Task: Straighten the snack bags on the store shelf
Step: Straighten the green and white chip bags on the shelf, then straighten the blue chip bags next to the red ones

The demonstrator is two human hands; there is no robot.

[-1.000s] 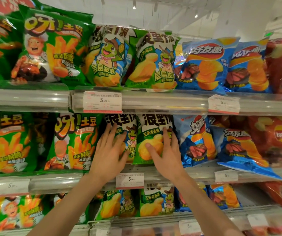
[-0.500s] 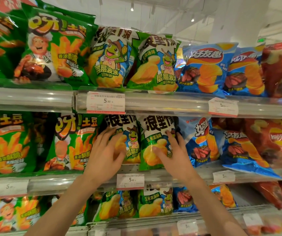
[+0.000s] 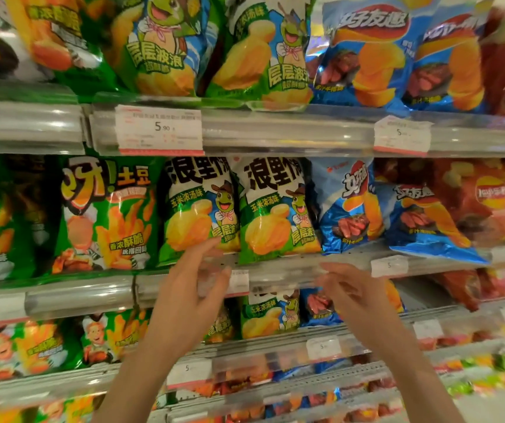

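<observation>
Hands are in front of the middle shelf rail [image 3: 275, 270]. Left hand [image 3: 184, 297] has fingers spread, its fingertips touching the bottom of the left green-and-white crinkly corn chip bag [image 3: 196, 209]. Right hand [image 3: 355, 294], blurred, is open and empty, below the upright second green-and-white bag [image 3: 275, 215] just beside.

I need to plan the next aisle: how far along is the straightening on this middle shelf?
Done: the two green corn-soup bags stand upright, side by side. In hand: nothing; left hand and right hand hang open below them. Left: the blue bag slumps over the shelf edge.
</observation>
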